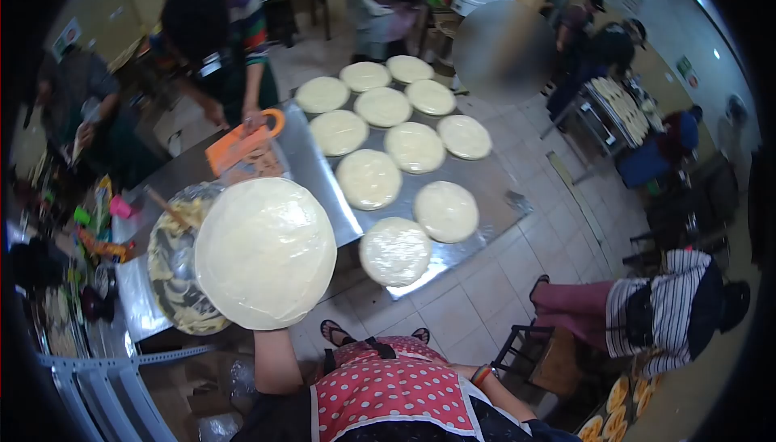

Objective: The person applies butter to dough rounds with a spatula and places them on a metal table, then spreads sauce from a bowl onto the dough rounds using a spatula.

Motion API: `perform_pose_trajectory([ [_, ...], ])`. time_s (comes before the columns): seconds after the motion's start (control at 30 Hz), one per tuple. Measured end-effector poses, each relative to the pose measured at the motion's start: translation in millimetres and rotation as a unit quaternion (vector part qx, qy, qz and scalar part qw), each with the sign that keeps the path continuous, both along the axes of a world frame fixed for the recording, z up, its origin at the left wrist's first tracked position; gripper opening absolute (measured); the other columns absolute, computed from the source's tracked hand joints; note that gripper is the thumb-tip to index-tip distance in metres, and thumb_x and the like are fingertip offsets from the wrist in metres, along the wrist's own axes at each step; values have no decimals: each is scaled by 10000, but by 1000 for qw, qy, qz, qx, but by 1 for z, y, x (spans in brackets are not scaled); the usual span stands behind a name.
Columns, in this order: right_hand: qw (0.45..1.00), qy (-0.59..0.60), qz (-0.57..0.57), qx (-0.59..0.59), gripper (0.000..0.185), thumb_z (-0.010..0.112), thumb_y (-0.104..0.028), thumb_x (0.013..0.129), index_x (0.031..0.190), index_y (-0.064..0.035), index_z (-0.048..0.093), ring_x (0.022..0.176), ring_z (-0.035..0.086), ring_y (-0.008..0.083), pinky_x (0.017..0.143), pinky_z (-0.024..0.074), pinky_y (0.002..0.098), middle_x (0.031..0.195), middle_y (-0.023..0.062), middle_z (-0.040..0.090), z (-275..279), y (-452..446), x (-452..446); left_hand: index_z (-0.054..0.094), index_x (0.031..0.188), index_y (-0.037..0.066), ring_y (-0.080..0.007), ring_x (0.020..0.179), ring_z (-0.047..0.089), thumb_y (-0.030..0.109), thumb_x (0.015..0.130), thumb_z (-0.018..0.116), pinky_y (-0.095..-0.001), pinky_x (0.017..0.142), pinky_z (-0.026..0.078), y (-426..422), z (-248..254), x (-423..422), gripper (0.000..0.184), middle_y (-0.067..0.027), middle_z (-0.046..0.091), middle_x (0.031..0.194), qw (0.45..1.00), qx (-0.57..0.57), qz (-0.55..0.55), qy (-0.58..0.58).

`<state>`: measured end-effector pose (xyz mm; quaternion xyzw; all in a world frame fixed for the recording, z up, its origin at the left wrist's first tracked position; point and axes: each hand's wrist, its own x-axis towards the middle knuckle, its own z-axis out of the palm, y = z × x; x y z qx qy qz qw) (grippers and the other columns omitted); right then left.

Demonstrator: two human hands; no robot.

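Observation:
A large flat round of pale dough point(267, 252) with a glossy surface is held up in front of me on the left. My left forearm runs up beneath it; the hand itself is hidden under the round, supporting it from below. Behind its left edge, a wide metal bowl point(166, 292) has pale, buttery-looking smears inside and a wooden-handled utensil point(168, 206) leaning in it. My right hand point(463, 371) is down at my waist against the red polka-dot apron point(396, 393), its fingers mostly out of sight.
Several similar dough rounds point(415, 148) lie on the metal table point(505, 195) ahead. Across the near table point(323, 191), a person's hands point(252, 119) are at an orange-handled bag or container point(242, 151). A wooden stool point(554, 361) and another person point(647, 313) are at right.

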<state>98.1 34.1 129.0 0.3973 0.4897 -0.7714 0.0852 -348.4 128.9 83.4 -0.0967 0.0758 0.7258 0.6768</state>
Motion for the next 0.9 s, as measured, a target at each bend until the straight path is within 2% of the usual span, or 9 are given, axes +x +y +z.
perform_pose_trajectory([
  [0.07,998,-40,-52,-18,673,328,-545,862,1375,-125,206,1329,33,270,1062,125,360,1430,144,150,-38,-34,59,323,1315,104,-268,1204,377,441,886,333,-426,987,328,36,4,47,546,-107,355,1336,1000,-2,-23,0],
  [0.17,999,-15,-7,43,615,336,-526,863,1371,-196,232,1320,11,317,1051,152,399,1433,157,130,-5,-50,123,324,1315,104,-268,1206,376,441,886,332,-427,990,325,71,7,143,545,-106,354,1338,998,-11,-55,10],
  [0.23,997,-2,-29,74,541,324,-487,873,1336,-207,323,1311,54,328,1042,166,430,1425,172,148,-55,-96,184,325,1314,104,-269,1207,374,440,886,331,-427,991,323,84,7,199,545,-105,353,1338,997,-25,-73,19],
  [0.3,992,-62,11,110,495,351,-444,872,1282,-174,413,1290,146,327,1025,212,440,1405,195,191,-70,-120,219,326,1314,104,-269,1208,373,440,886,331,-428,993,321,100,6,247,544,-105,352,1339,995,-37,-84,25],
  [0.37,993,-40,-66,86,458,440,-428,836,1219,-181,491,1273,209,334,1009,231,466,1372,194,272,-66,-136,240,327,1314,104,-269,1209,372,439,886,330,-429,995,318,123,11,309,544,-104,351,1340,994,-49,-91,29],
  [0.63,971,-226,-16,74,492,569,-426,720,1156,-198,546,1182,358,322,960,312,436,1253,156,427,-62,-150,258,330,1314,104,-269,1212,367,438,886,328,-431,1001,309,199,-6,449,543,-102,348,1344,979,-78,-182,37],
  [0.8,933,-348,-93,-13,520,649,-425,648,1116,-208,581,1125,452,314,930,364,417,1179,133,524,-45,-180,215,331,1314,104,-269,1215,364,437,886,327,-433,1005,304,264,-48,516,542,-100,345,1347,927,-95,-360,41],
  [0.83,928,-340,-148,-31,549,673,-401,606,1113,-208,584,982,560,285,856,430,371,1056,124,597,-44,-168,220,332,1314,104,-269,1215,364,436,886,326,-433,1006,303,274,-61,524,542,-100,345,1347,913,-97,-394,44],
  [0.9,906,-343,-241,-55,541,662,-383,617,1121,-204,580,930,586,288,818,449,357,986,138,621,-46,-154,220,332,1314,104,-269,1216,363,436,886,326,-434,1008,300,284,-92,530,542,-99,344,1348,884,-97,-455,44],
])
